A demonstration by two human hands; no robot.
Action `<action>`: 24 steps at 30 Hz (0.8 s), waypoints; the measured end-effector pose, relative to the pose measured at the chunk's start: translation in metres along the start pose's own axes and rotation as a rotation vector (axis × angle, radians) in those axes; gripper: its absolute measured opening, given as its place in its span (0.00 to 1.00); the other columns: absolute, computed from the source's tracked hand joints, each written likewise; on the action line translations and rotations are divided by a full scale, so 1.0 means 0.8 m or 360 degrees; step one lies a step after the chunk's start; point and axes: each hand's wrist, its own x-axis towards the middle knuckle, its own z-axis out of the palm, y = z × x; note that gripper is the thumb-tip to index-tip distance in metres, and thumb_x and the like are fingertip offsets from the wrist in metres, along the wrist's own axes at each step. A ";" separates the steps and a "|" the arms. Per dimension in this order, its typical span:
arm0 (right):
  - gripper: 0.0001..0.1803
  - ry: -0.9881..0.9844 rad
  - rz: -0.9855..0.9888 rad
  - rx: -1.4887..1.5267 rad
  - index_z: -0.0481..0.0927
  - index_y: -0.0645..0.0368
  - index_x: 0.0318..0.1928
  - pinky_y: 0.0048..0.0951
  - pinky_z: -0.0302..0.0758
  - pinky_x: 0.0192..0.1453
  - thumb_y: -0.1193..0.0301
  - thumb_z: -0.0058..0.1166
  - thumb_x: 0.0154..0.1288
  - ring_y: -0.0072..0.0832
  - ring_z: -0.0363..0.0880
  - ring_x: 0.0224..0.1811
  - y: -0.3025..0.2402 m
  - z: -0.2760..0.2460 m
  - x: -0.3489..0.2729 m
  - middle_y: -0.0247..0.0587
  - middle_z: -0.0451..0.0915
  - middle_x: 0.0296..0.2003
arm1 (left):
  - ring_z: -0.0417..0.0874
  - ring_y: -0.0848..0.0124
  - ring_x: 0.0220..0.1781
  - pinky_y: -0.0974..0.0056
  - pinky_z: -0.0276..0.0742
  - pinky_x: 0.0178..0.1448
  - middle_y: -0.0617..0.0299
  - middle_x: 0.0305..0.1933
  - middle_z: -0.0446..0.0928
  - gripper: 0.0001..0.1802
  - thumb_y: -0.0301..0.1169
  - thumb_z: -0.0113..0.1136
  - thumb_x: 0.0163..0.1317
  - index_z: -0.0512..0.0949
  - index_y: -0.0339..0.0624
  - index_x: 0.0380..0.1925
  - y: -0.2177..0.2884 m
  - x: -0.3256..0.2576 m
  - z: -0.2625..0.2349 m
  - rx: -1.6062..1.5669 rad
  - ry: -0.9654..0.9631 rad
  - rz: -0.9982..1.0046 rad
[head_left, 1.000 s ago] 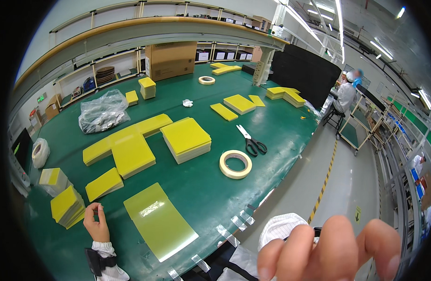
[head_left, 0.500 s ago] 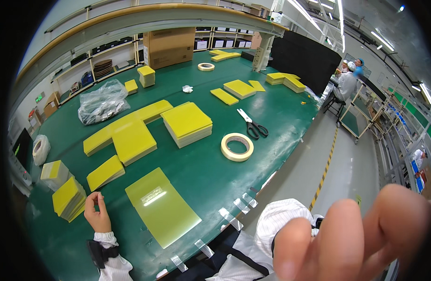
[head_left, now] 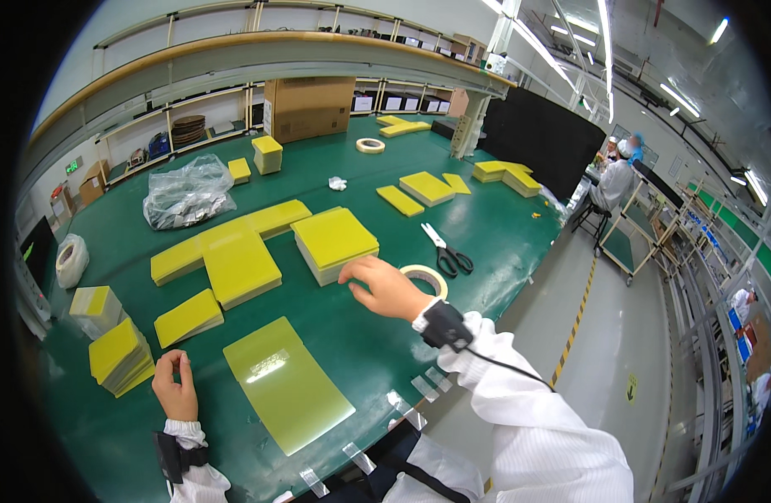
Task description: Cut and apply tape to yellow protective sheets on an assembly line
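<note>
Right hand [head_left: 385, 287] has dropped from up near the camera onto the green surface [head_left: 486, 218], fingers loosely spread, touching the yellow stack [head_left: 335, 243] mid-surface, tape roll [head_left: 425, 279] just beside; left hand [head_left: 174, 387] curled, empty, near the front edge.

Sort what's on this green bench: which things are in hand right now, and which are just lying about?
In hand:
- right hand at square stack of yellow sheets
- left hand beside flat yellow-green sheet

Lying about:
- black-handled scissors
- crumpled clear plastic bag
- brown cardboard box
</note>
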 end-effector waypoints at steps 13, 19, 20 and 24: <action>0.30 -0.0172 0.0165 -0.0666 0.62 0.53 0.63 0.54 0.61 0.66 0.72 0.53 0.60 0.41 0.54 0.71 0.056 0.052 -0.024 0.41 0.57 0.68 | 0.70 0.50 0.56 0.55 0.65 0.61 0.48 0.52 0.73 0.11 0.23 0.57 0.55 0.73 0.36 0.40 -0.009 -0.002 0.005 0.0270 -0.0388 0.0034; 0.34 -0.0093 0.0280 -0.0547 0.59 0.54 0.65 0.54 0.61 0.66 0.76 0.52 0.56 0.42 0.54 0.71 0.055 0.046 -0.028 0.44 0.57 0.68 | 0.65 0.49 0.61 0.53 0.61 0.65 0.48 0.58 0.69 0.17 0.24 0.58 0.53 0.71 0.37 0.45 -0.020 -0.011 0.008 0.0340 -0.0630 -0.0064; 0.35 -0.0055 0.0354 -0.0618 0.58 0.54 0.66 0.56 0.61 0.66 0.76 0.52 0.56 0.43 0.54 0.71 0.057 0.046 -0.026 0.44 0.56 0.68 | 0.65 0.48 0.61 0.53 0.60 0.66 0.47 0.59 0.68 0.18 0.24 0.58 0.53 0.71 0.37 0.45 -0.020 -0.011 0.008 0.0343 -0.0649 -0.0081; 0.38 -0.0037 0.0563 -0.0678 0.55 0.53 0.68 0.60 0.59 0.65 0.75 0.52 0.56 0.45 0.51 0.72 0.062 0.051 -0.026 0.46 0.54 0.69 | 0.65 0.48 0.61 0.53 0.60 0.66 0.47 0.59 0.68 0.18 0.24 0.58 0.52 0.71 0.37 0.44 -0.023 -0.010 0.009 0.0319 -0.0642 -0.0064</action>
